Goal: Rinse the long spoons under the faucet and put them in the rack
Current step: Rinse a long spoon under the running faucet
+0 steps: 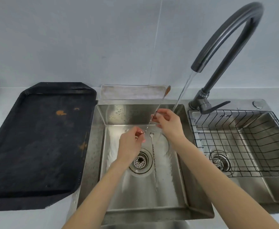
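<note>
A long thin metal spoon [162,101] with a twisted stem slants up over the left sink basin [102,146], its brown-smeared bowl at the top. My left hand [130,143] pinches its lower end, and my right hand [167,122] grips its middle. A second long spoon [154,160] lies flat on the basin floor beside the drain [140,161]. The dark faucet [231,32] arches over from the right, and its water stream [183,91] falls just right of the held spoon, behind my right hand. The black wire rack [244,142] sits in the right basin with nothing in it.
A black tray [36,138] with orange-brown stains lies on the counter left of the sink. A pale folded cloth [130,93] rests behind the left basin. The faucet lever [218,105] points right over the rack's back edge.
</note>
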A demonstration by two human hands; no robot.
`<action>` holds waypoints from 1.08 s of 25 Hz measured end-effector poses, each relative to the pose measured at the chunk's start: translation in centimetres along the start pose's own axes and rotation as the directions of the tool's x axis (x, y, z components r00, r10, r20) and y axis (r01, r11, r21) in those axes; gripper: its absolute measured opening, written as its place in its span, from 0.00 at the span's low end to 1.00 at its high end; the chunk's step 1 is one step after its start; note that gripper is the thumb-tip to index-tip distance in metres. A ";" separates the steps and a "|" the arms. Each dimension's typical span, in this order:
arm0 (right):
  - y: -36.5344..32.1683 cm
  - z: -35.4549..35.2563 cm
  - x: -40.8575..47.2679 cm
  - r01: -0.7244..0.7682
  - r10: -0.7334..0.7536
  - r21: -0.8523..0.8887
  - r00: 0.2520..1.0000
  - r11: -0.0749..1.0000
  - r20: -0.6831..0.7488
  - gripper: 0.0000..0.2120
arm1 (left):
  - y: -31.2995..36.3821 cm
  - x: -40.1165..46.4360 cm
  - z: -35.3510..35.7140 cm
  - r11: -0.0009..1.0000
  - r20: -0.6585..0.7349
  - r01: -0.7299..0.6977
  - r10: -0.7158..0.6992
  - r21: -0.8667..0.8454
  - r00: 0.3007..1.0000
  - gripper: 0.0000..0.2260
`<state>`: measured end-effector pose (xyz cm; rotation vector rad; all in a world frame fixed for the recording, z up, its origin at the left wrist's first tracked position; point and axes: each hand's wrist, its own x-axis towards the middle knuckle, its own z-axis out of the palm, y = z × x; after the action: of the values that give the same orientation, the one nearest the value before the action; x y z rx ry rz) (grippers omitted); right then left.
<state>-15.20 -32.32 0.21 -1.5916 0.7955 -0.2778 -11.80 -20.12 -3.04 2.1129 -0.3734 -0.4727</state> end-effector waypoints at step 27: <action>-1.3 -6.0 2.8 0.246 -0.247 0.055 0.969 0.968 0.020 0.07 | 2.5 2.3 7.8 0.995 0.178 -0.091 0.081 0.049 0.981 0.12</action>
<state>-16.33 -38.79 1.89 -1.6418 0.5644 -0.4526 -13.65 -28.15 -5.37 2.1061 -0.5834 -0.6060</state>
